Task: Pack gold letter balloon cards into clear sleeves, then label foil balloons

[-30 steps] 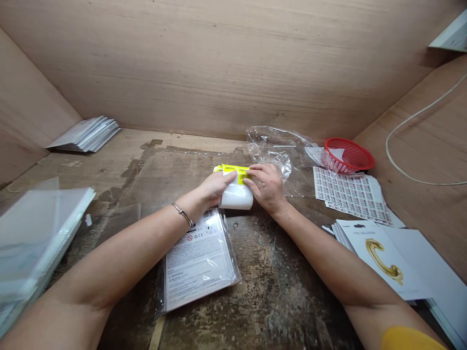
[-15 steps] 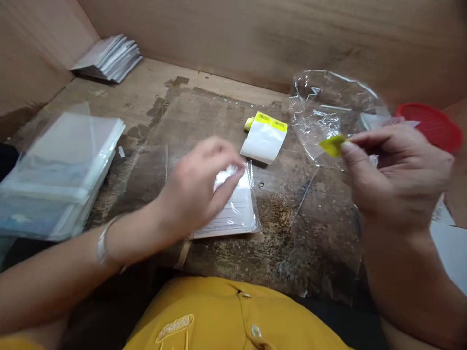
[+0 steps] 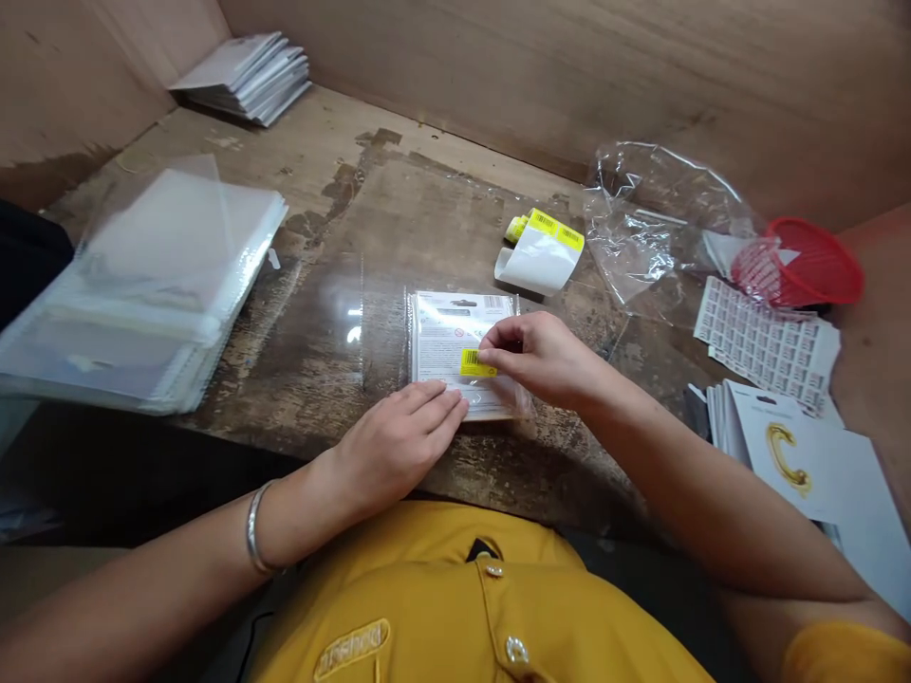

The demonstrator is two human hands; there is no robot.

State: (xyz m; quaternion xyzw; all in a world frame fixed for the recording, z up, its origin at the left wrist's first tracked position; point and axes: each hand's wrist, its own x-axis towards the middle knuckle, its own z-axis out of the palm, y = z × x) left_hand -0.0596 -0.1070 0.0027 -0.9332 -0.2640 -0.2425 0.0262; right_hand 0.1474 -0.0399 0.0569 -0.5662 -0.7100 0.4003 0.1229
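A white printed card in a clear plastic sleeve [image 3: 441, 360] lies on the worn wooden table [image 3: 313, 323] in front of me. My left hand [image 3: 402, 432] rests on its lower left edge, palm down with the fingers stretched out. Between thumb and forefinger, my right hand [image 3: 537, 356] pinches the right end of a yellow barcode sticker [image 3: 471, 362]. The sticker is over the card's middle; whether it is fully touching the sleeve I cannot tell. Behind the card is a roll of yellow barcode stickers [image 3: 545, 251] with its white backing strip hanging loose.
At left lies a stack of clear plastic sleeves [image 3: 177, 228]; folded white cards [image 3: 249, 76] sit in the back left corner. On the right are a crumpled clear bag [image 3: 641, 237], a red basket [image 3: 840, 270], a label sheet [image 3: 769, 341] and cards with a gold letter [image 3: 761, 427].
My right hand has brought the yellow sticker left and down onto the sleeved card. My left hand has come down from above the card to lie flat on its lower edge.
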